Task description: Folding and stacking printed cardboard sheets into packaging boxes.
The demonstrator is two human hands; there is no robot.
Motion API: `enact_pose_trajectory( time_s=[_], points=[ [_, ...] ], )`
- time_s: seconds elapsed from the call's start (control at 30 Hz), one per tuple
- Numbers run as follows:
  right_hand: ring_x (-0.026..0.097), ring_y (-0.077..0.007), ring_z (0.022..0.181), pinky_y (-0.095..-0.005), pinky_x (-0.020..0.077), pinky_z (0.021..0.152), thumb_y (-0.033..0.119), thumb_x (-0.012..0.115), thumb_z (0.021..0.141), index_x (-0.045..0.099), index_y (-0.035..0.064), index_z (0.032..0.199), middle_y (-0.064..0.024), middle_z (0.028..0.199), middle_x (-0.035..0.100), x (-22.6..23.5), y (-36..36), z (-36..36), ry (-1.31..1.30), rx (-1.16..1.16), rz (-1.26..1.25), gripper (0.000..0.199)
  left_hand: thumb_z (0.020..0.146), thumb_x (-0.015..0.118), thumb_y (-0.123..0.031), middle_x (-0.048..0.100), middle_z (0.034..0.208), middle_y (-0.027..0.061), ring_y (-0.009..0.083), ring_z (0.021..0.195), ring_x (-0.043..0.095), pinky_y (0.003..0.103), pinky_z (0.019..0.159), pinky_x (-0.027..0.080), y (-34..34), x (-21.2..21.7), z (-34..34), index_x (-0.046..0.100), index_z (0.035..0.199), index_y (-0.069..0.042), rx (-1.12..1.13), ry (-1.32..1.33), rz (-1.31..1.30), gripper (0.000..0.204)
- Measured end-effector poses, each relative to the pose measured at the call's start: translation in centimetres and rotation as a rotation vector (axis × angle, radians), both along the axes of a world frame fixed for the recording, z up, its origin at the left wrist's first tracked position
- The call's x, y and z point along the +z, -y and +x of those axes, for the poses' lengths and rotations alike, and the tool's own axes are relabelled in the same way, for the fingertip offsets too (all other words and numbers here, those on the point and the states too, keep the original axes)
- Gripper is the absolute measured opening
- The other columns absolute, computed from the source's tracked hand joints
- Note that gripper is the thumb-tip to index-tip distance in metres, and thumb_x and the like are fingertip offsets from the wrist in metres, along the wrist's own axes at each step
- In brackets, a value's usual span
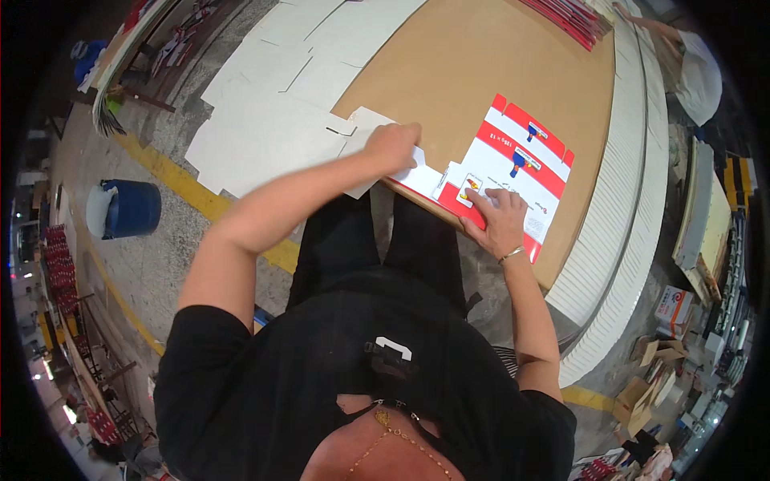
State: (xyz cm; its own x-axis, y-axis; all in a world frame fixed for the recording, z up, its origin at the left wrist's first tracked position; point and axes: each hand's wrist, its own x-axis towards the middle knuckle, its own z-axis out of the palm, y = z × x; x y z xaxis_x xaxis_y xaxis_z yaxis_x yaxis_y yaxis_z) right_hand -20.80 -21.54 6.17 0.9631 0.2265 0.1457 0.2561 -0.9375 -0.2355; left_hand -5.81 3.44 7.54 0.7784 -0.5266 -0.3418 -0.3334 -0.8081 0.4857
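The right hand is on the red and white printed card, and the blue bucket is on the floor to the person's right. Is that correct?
Not quite. The head view shows the blue bucket on the floor to the person's left, not right. The right hand is on the red and white printed card, as you said.

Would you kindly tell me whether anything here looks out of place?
Mainly the brown cardboard at the lower right: its pieces lie at mixed angles, so it looks untidy. No damage stands out on the red-and-white carton blank under the right hand.
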Motion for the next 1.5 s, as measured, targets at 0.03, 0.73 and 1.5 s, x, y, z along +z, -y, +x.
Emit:
enact_pose_trajectory(
  time_s=[0.03, 0.73, 1.5],
  points=[
    [0.05, -0.0292, 0.108, -0.0465, 0.0337, 0.097, 0.044, 0.073, 0.079, 0.068, 0.0257, 0.123, -0.0106, 0.111, 0.057, -0.3, -0.1, 0.0, 0.072, 0.021, 0.023, 0.047, 0.066, 0.084, -0.022, 0.067, 0.095, 0.0111, 0.0282, 0.099, 0.064, 0.039, 0.086, 0.048, -0.3, -0.6, -1.7, 0.062, 0.101, -0.007, -0.087, 0.287, -0.003, 0.044],
    [0.031, -0.0378, 0.141, -0.0606, 0.0163, 0.113, 0.05, 0.072, 0.079, 0.064, 0.0279, 0.129, -0.0146, 0.146, 0.043, -2.4, 0.2, 0.2, 0.033, -0.012, 0.059, 0.055, 0.074, 0.082, -0.03, 0.043, 0.138, 0.0188, 0.0409, 0.129, 0.038, 0.05, 0.107, 0.037, -10.2, 1.2, 0.4, 0.056, 0.129, -0.016, -0.075, 0.499, -0.229, 0.062],
    [0.032, -0.0447, 0.14, -0.0664, 0.0199, 0.113, 0.023, 0.065, 0.09, 0.053, 0.0401, 0.137, -0.0103, 0.148, 0.042, -2.2, 0.4, -0.1, 0.021, 0.119, 0.09, 0.051, 0.075, 0.061, -0.009, 0.02, 0.157, 0.0252, 0.0438, 0.145, 0.021, 0.047, 0.119, 0.022, -2.2, -3.3, -2.3, 0.034, 0.15, -0.006, -0.31, 0.474, -0.451, 0.08]
  ],
)
